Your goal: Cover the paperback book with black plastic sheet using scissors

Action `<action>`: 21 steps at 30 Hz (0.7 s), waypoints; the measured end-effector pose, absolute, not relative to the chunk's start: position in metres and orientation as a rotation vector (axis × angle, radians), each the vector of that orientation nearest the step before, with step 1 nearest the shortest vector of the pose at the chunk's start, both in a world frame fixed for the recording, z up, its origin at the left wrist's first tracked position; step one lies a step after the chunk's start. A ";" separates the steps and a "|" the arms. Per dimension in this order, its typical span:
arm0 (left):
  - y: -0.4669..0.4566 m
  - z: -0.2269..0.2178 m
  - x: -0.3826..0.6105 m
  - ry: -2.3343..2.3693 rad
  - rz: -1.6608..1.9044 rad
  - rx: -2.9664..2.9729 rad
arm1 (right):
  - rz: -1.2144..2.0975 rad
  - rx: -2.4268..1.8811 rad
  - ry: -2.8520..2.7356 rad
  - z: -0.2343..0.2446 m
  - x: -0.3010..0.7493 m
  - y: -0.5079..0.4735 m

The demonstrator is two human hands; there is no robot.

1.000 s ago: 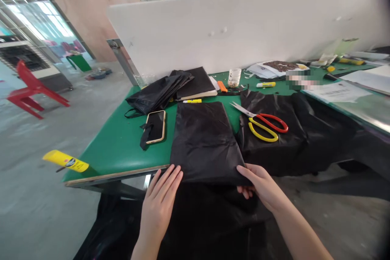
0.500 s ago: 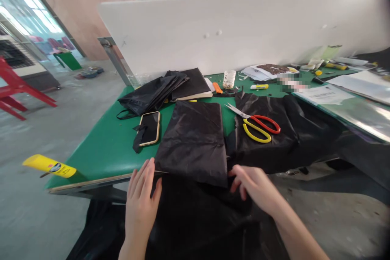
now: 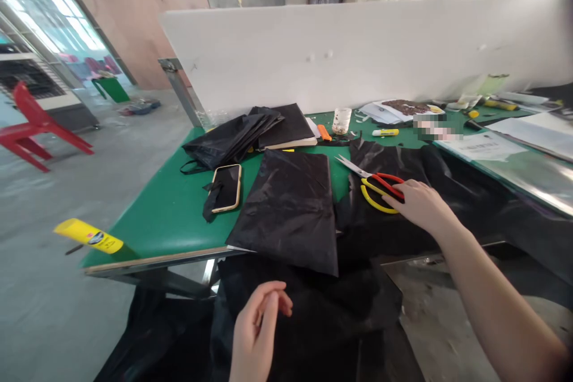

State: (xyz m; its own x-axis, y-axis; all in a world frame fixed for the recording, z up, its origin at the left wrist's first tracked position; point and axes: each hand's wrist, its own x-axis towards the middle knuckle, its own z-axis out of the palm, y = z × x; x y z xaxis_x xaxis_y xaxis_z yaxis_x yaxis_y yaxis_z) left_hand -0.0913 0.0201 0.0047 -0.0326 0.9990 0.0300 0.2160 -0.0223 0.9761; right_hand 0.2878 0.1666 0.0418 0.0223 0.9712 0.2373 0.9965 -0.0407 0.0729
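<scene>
My right hand (image 3: 421, 203) is over the handles of the scissors (image 3: 380, 188), its fingers closed on the red and yellow loops. The steel blades point left and lie on black sheet material (image 3: 416, 161). My left hand (image 3: 262, 322) is in front of the table edge, loosely curled, and nothing shows in it. Beyond it lies a flat rectangular piece wrapped in black sheeting (image 3: 290, 209), its near end jutting past the edge; a thin white strip shows at its lower left corner. More black material (image 3: 313, 316) hangs below, over my lap.
On the green table (image 3: 156, 209) are a phone (image 3: 227, 188), a black bag-like bundle (image 3: 224, 140), a dark-covered book (image 3: 289, 125), a plastic cup (image 3: 341, 121) and a glue stick (image 3: 385, 132). A yellow tube (image 3: 92, 236) stands at the left corner. A white panel (image 3: 290, 59) rises behind.
My right hand has left the wrapped piece's right side and moved up and right onto the scissors. My left hand has drawn back and right from its near left corner. The view has shifted slightly.
</scene>
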 end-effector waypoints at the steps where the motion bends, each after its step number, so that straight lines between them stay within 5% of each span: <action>1: 0.018 0.006 -0.084 1.336 1.130 1.329 | -0.350 -2.188 -2.120 0.043 0.287 0.169; 16: -0.002 0.002 -0.062 1.198 0.971 1.311 | -0.184 -2.336 -1.948 0.073 0.274 0.186; 21: -0.006 -0.002 -0.074 1.230 0.973 1.299 | 0.119 -1.923 -1.514 0.089 0.280 0.156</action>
State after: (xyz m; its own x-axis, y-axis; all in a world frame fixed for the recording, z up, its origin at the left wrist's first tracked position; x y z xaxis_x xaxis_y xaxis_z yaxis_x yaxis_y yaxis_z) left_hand -0.0739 -0.0061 -0.0021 0.1410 0.9851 -0.0985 0.1312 0.0800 0.9881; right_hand 0.2804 0.1561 0.0892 0.3202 0.8893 0.3265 0.8275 -0.0948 -0.5533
